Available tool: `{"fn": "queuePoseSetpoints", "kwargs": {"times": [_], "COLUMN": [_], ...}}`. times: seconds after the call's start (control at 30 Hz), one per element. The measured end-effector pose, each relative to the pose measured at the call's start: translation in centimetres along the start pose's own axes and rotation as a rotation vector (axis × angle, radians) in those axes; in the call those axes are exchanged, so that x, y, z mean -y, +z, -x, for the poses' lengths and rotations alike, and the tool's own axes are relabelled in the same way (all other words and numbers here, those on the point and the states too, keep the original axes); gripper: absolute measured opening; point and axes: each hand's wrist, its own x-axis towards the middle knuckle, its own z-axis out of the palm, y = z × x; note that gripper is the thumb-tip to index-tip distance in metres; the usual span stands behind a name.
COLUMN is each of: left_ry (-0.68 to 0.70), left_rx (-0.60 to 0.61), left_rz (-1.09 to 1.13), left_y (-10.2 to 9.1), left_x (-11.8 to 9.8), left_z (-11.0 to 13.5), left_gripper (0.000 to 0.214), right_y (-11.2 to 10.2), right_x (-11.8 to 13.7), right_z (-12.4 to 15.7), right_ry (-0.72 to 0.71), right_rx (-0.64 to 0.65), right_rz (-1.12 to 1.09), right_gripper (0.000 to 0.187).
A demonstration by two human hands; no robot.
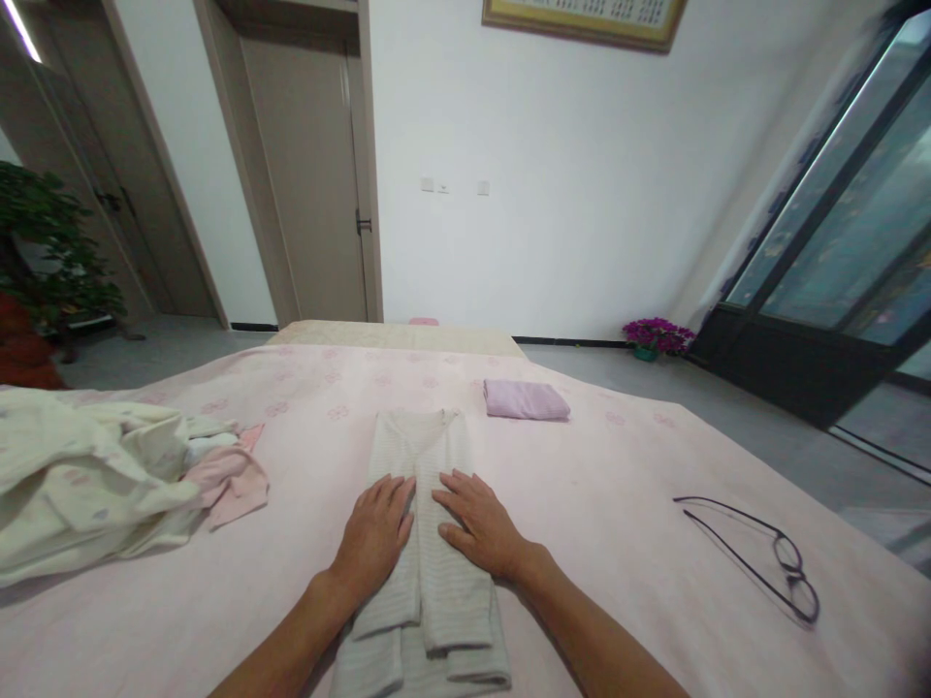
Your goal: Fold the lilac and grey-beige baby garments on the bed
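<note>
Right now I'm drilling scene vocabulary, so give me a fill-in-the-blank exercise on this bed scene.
1. Both hands, left hand and right hand, press flat on a striped, folded ____.
2. The folded lilac cloth lies beyond the ____ hand.
3. On the pink bedsheet, off to the right, lie a pair of ____.
4. The crumpled cream clothes pile lies on the ____ side.

Missing words: garment; right; glasses; left

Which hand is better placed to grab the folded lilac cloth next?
Right, probably. The right hand lies flat on the striped garment, on the same side as the folded lilac cloth. The left hand would have to cross over it.
</note>
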Motion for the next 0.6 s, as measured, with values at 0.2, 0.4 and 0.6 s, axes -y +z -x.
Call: {"fn": "queuePoseSetpoints", "kwargs": {"times": [0.2, 0.4, 0.6], "left_ry": [0.030, 0.021, 0.022], "left_rx": [0.003, 0.001, -0.006], "left_rz": [0.030, 0.047, 0.111], "left_y": [0.02, -0.12, -0.55], "left_x": [0.12, 0.04, -0.16], "left_z": [0.05, 0.05, -0.20], "left_gripper": [0.047, 0.041, 0.036], "right_y": [-0.20, -0.16, -0.05], "right_x": [0.17, 0.15, 0.08], "right_z": [-0.04, -0.02, 0.00], "right_ry": [0.002, 0.012, 0.004], "right_rx": [0.004, 0.010, -0.001], "right_rz": [0.009, -0.007, -0.013], "right_gripper": [0.051, 0.050, 0.050]}}
